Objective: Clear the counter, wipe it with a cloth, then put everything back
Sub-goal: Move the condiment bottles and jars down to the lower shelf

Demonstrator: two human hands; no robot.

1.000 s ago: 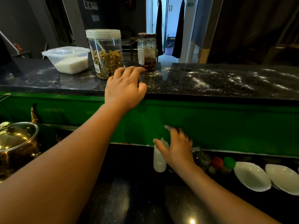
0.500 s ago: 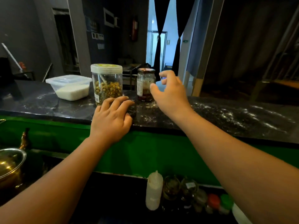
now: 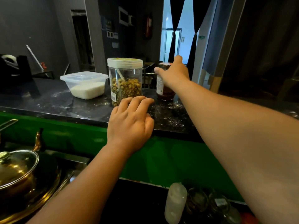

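1. Progress is slight: the black speckled stone bench [image 3: 48,101] carries all three containers, so clearing looks barely begun.
2. The tall clear plastic jar of dried yellow flowers with a pale lid [image 3: 125,81] stands mid-bench. The lidded clear plastic tub of white grains [image 3: 85,85] sits just to its left, and the dark glass jar with a white label [image 3: 163,89] is near it on the right.
3. I see no cloth anywhere, so wiping and putting everything back seem wholly ahead.
4. The right grip [image 3: 174,71] is at the top of the dark glass jar, thumb against the lid's left side. The other fingers reach over the far side, so I cannot tell whether it has clasped the jar.
5. The left grip [image 3: 129,125] is released, holding nothing. Its loosely bent fingertips rest on the bench just in front of the flower jar.
6. Half a second back the right grip hung spread in the air, short of the dark glass jar; now it has arrived there. The left grip has stayed put.
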